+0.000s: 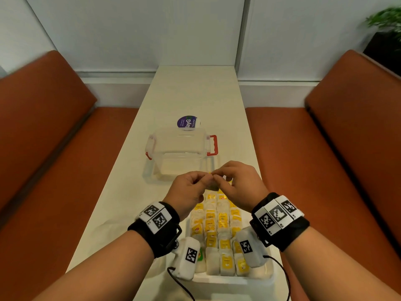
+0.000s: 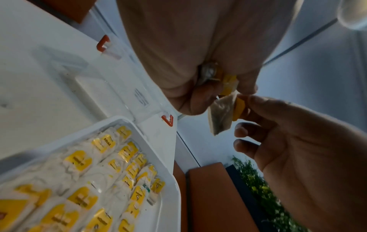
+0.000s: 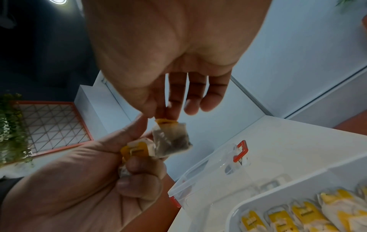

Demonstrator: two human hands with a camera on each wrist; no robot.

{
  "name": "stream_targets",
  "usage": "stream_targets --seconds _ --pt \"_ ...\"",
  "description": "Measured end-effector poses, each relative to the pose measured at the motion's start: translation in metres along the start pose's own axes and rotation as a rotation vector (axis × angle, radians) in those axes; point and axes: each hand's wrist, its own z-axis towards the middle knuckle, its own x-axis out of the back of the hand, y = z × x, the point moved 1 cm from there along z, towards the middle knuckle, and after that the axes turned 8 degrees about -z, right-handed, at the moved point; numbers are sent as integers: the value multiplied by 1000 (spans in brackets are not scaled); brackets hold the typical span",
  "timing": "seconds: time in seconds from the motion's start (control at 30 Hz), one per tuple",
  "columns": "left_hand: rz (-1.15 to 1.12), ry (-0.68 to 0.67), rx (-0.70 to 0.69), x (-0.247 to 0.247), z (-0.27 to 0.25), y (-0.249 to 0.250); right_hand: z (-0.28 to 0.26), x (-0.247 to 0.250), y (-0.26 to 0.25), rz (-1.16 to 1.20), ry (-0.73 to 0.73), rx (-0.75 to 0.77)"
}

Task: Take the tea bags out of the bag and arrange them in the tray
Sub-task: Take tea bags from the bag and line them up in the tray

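Nearest the camera, at the table's (image 1: 121, 192) front edge, sat a white tray (image 1: 234, 281) w/ rows of tea bags (image 1: 223, 222), most w/ yellow tags, packed side by side. Above the tray's far end both hands met in the air. Left hand (image 1: 186, 192) was curled round a bunched tea bag (image 3: 137, 151) w/ a yellow tag, fingers folded over it. Right hand (image 1: 238, 183) pinched the top of a loose tea bag (image 3: 170, 141) btwn thumb and forefinger, other fingers relaxed; the bag hung down, dark tea visible thru the paper.

Just beyond the hands stood a clear plastic box (image 1: 180, 153) w/ red clip handles, lid off. Behind it lay a round purple-and-white label or lid (image 1: 188, 122); can't tell which. Table was long, narrow, cream-white, running to a pale wall (image 1: 134, 33). Orange-brown bench seats (image 1: 54, 131) flanked it on both sides. A green plant (image 1: 386, 18) in a dark planter showed at far right.
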Motion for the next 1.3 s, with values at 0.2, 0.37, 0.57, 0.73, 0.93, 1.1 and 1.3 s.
stream_targets --seconds 0.2,0.37,0.57,0.73,0.93,1.1,1.3 --pt "-61 3 25 1 4 -4 -2 0 4 63 -36 5" --pt "169 -78 -113 4 6 7 3 8 13 245 14 -129" --pt "327 -185 -141 4 8 8 9 14 11 267 -67 -129" --pt "415 -215 -146 2 11 2 7 13 12 288 -92 -127" --pt "480 -192 -67 5 11 -11 7 17 30 232 -173 -188" --pt "781 -194 114 29 12 -43 12 17 76 15 -209 -320" --pt "922 -211 233 42 10 -68 20 -17 111 -215 -395 -366"
